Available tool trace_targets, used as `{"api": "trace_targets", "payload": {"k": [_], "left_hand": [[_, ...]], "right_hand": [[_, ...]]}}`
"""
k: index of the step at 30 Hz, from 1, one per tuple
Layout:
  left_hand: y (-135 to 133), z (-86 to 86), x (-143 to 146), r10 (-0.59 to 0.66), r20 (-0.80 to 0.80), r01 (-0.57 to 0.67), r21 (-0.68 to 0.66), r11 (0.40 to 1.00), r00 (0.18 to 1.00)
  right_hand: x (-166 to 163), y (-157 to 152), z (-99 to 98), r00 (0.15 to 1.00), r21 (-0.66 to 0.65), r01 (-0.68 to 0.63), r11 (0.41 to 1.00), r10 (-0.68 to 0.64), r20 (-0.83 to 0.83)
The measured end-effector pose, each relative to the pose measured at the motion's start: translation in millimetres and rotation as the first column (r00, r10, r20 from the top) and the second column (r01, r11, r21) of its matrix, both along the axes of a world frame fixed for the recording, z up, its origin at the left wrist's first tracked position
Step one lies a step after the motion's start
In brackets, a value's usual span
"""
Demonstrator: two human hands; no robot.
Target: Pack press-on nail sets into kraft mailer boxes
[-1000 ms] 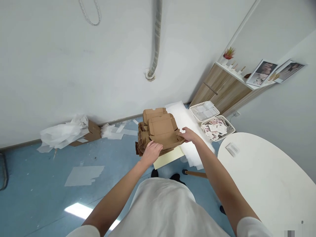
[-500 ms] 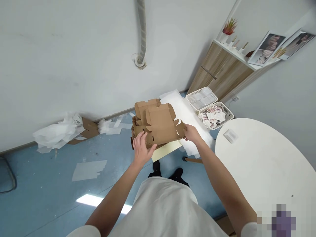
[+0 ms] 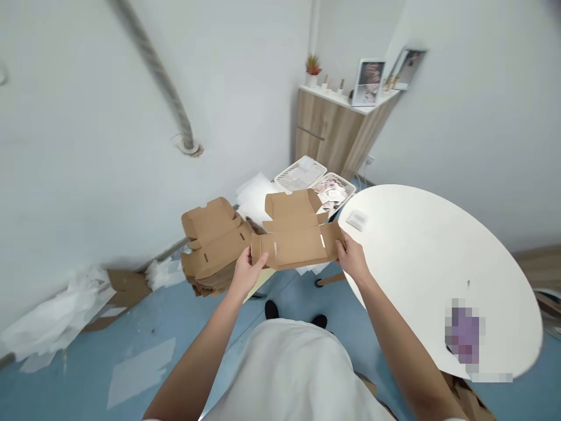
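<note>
An unfolded cardboard box [image 3: 300, 248] is held up in front of me, its lid part and flaps spread out on the far side. My left hand [image 3: 249, 270] grips its left end flap with the thumb on top. At the opposite end, my right hand [image 3: 350, 255] pinches the right flap. Left of the held box lies a stack of flat cardboard boxes [image 3: 214, 240], slotted and creased the same way. Part of a pale yellow sheet [image 3: 261, 285] shows beneath, mostly hidden.
A round white table [image 3: 421, 251] stands on the right, bearing a small pale packet [image 3: 357, 220] and a blurred purple item [image 3: 464, 336]. Behind are white sheets [image 3: 256, 196], two white baskets [image 3: 302, 173] and a wooden cabinet [image 3: 326, 131]. Crumpled wrapping [image 3: 61, 316] lies along the left wall.
The top box has come off the stack and moved right, now held between both hands. My left hand has gone from resting on the stack to gripping a flap. The view has turned right.
</note>
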State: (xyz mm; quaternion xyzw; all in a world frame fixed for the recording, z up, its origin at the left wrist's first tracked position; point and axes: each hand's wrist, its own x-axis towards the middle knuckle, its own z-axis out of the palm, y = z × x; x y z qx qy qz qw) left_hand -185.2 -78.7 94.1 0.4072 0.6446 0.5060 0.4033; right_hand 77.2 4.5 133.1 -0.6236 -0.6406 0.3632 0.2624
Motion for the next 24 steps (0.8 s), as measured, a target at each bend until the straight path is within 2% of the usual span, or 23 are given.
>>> {"api": "trace_targets", "payload": {"k": [3,6,9,12,15,18,24], "left_hand": [[25,4.9,45,-0.147,-0.108,0.147,-0.006,0.989,0.983],[43,0.9,91,-0.294,-0.225,0.296,-0.026,0.955,0.929],[57,-5.5,140,-0.416,-0.352,0.423,-0.062,0.904,0.838],[68,-11.5,186,-0.458,-0.517,0.484,-0.093,0.870,0.724],[76,-17.8,225,-0.528,-0.584,0.572,-0.128,0.810,0.617],[83,-24.8,255,-0.597,-0.577,0.660,-0.127,0.740,0.558],[94,-44.2,294,-0.683,-0.545,0.753,-0.135,0.644,0.487]], "right_hand": [[53,-21,-4.4,0.994,0.080,0.111,0.991,-0.112,0.014],[104,-43,-17.1,0.967,0.156,0.247,0.956,-0.254,0.031],[148,-64,-32.9,0.921,0.132,0.386,0.913,-0.389,0.004],[183,-82,-46.6,0.883,0.107,0.469,0.877,-0.464,-0.070],[213,-98,-58.2,0.842,0.151,0.540,0.828,-0.530,-0.103],[237,-111,-70.4,0.788,0.148,0.615,0.775,-0.613,-0.063],[258,-125,-96.3,0.767,0.048,0.641,0.766,-0.640,-0.043]]}}
